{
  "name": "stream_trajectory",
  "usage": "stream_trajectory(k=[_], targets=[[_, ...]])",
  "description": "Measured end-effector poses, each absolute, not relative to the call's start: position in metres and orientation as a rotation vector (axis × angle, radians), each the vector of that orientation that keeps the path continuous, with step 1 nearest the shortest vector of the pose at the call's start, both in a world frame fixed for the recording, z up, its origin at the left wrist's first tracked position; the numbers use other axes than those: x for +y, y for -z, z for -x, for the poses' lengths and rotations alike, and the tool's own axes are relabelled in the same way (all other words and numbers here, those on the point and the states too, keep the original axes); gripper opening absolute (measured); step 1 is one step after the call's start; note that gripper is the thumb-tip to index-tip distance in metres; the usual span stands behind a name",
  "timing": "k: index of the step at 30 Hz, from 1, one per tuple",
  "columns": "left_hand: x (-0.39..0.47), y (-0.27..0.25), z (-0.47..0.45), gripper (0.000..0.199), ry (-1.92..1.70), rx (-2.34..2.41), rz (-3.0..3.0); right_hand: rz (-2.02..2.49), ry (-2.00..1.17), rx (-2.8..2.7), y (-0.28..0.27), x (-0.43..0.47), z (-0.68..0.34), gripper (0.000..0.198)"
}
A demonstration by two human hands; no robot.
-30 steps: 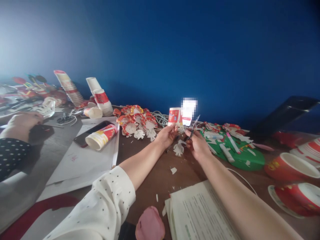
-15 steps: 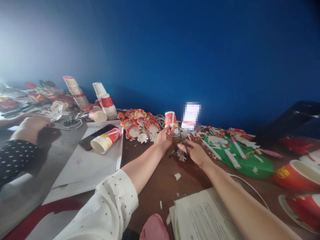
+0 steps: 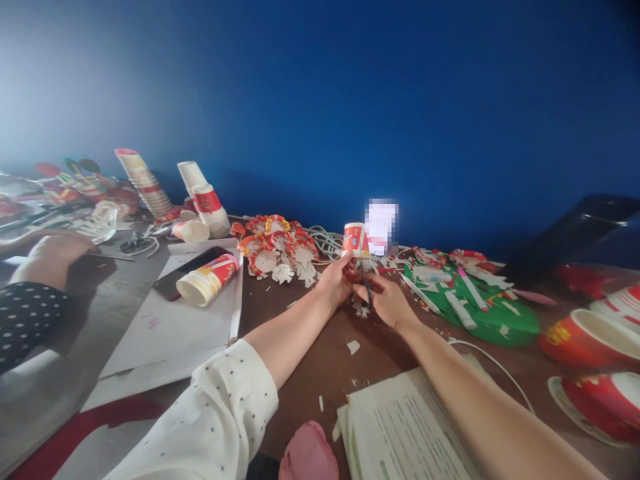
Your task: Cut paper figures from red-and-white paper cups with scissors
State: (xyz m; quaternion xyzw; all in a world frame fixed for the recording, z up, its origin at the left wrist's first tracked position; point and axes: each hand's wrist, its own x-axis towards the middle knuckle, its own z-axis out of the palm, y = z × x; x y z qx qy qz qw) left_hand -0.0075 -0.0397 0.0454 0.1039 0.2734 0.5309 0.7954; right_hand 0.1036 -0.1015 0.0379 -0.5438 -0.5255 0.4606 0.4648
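My left hand (image 3: 336,279) grips a red and white paper cup (image 3: 354,239) from below, its rim facing up. Close beside it, my right hand (image 3: 386,299) is closed around dark-handled scissors (image 3: 367,291). The scissor blades point up and stand against the side of the cup. Whether they are cutting into the paper I cannot tell. Below the hands a cut white paper piece (image 3: 362,310) lies on the brown table. Left of my left hand is a heap of cut cups with curled red edges (image 3: 280,243).
Stacked paper cups (image 3: 145,187) lean near the blue wall. A phone (image 3: 187,272) and cups lie on white paper at left, beside another person's arm (image 3: 50,260). Markers and scraps cover a green disc (image 3: 510,323) at right. Printed sheets (image 3: 400,427) lie in front.
The cup has moved slightly right, and my two hands have come together. The scissors are now up against the cup instead of below and beside it. The view has shifted slightly.
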Motion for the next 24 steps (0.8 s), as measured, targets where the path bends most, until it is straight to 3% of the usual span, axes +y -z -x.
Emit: stream_trajectory(k=[15,24], targets=[[-0.040,-0.036,0.006,0.033,-0.943,0.633,-0.373,1.337,-1.056,-1.187,-0.039,-0.102,-0.099,0.058],[-0.051,-0.047,0.010,0.033,-0.903,0.662,-0.478,1.293,-1.028,-1.182,-0.038,-0.106,-0.095,0.056]])
